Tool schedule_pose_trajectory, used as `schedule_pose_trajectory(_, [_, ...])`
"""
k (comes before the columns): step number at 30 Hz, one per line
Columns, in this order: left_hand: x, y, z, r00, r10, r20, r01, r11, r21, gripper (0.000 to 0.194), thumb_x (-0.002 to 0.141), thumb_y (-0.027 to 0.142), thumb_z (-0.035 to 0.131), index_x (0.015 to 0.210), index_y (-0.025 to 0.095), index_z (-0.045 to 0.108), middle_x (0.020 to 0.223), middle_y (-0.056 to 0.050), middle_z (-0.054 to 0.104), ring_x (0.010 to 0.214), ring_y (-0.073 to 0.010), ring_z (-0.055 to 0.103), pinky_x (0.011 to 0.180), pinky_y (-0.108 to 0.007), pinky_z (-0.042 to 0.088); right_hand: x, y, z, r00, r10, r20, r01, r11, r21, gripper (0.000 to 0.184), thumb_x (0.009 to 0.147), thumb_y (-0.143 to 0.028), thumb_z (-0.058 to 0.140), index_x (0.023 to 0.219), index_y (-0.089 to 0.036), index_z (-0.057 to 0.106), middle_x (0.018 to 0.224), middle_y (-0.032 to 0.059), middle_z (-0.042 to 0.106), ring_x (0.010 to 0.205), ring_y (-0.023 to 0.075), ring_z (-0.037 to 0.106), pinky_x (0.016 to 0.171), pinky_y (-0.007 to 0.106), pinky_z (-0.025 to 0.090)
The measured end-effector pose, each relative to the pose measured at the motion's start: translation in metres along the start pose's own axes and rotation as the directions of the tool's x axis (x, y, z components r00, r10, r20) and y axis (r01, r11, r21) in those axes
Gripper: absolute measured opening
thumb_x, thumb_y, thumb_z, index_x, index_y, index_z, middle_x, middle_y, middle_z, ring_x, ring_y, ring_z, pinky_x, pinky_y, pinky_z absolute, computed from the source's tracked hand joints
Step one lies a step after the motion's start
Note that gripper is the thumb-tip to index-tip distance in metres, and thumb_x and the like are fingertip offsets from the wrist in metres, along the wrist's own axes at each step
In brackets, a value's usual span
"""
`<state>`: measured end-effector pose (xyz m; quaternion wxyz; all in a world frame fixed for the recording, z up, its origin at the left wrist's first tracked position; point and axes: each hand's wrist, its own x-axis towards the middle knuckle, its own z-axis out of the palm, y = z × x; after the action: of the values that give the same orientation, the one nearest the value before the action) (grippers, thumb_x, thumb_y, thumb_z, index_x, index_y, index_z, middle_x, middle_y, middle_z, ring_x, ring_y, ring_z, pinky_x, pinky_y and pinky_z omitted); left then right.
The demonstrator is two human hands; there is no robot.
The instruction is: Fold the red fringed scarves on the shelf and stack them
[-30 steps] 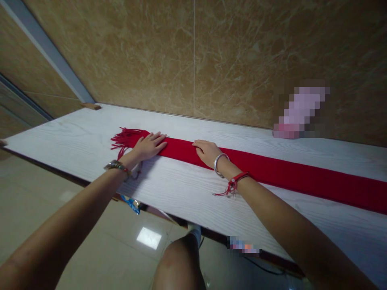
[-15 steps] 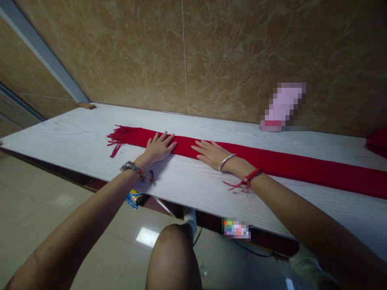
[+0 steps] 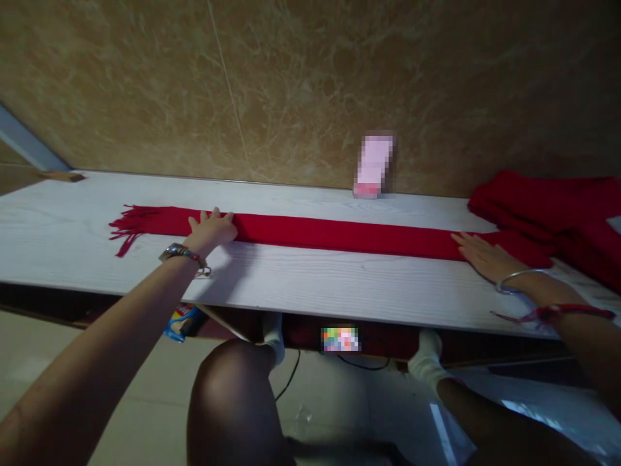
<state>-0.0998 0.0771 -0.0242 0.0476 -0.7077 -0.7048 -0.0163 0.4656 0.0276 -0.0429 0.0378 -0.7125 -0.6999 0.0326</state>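
Note:
A long red scarf, folded into a narrow strip, lies flat along the white wood-grain table. Its fringe spreads loosely at the left end. My left hand rests on the strip near that fringed end, fingers apart and pressed down. Far to the right, my right hand lies on the scarf with its fingers stretched out. Both palms face down, and neither hand grips anything.
More red cloth is heaped at the table's right end. A blurred pink object stands against the marbled wall. Below the table edge are a blurred colourful item and a blue-handled thing.
My right hand has slid far along the scarf to the right, away from my left hand, which stays near the fringe. The view has turned right, bringing the red heap into sight.

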Motion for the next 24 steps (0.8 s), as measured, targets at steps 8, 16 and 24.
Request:
schedule_pose_trajectory(8, [-0.009, 0.194, -0.034, 0.974, 0.210, 0.088, -0.181, 0.949, -0.259, 0.053, 0.095, 0.044, 0.023, 0.145, 0.025, 0.029, 0.155, -0.014, 0.019, 0.140, -0.0342, 0.019, 0.104, -0.057, 0.029, -0.006, -0.015, -0.010, 0.998, -0.066, 0.003, 0.066, 0.997, -0.032, 0.058, 0.092, -0.037, 0.019, 0.144, -0.019, 0.035, 0.152, 0.0130, 0.027, 0.139, 0.0303, 0.022, 0.107, 0.060, 0.022])
schedule_pose_trajectory(16, [-0.026, 0.292, -0.013, 0.718, 0.690, 0.090, -0.665, 0.719, -0.203, 0.054, 0.096, 0.048, 0.023, 0.146, 0.027, 0.023, 0.156, -0.007, 0.013, 0.142, -0.0326, 0.010, 0.109, -0.060, 0.016, -0.001, 0.013, -0.005, 0.996, -0.043, 0.074, 0.047, 0.998, -0.050, 0.055, 0.093, -0.039, 0.019, 0.145, -0.026, 0.032, 0.152, 0.0054, 0.029, 0.139, 0.0259, 0.023, 0.109, 0.056, 0.022])
schedule_pose_trajectory(24, [-0.027, 0.289, -0.010, 0.716, 0.697, 0.049, -0.685, 0.714, -0.147, 0.053, 0.096, 0.047, 0.024, 0.146, 0.028, 0.025, 0.155, -0.008, 0.018, 0.141, -0.0327, 0.015, 0.108, -0.061, 0.017, 0.002, 0.083, -0.014, 0.995, -0.076, -0.071, 0.072, 0.996, -0.060, 0.051, 0.090, -0.026, 0.028, 0.133, -0.007, 0.048, 0.140, 0.0253, 0.043, 0.132, 0.0376, 0.035, 0.101, 0.062, 0.031])
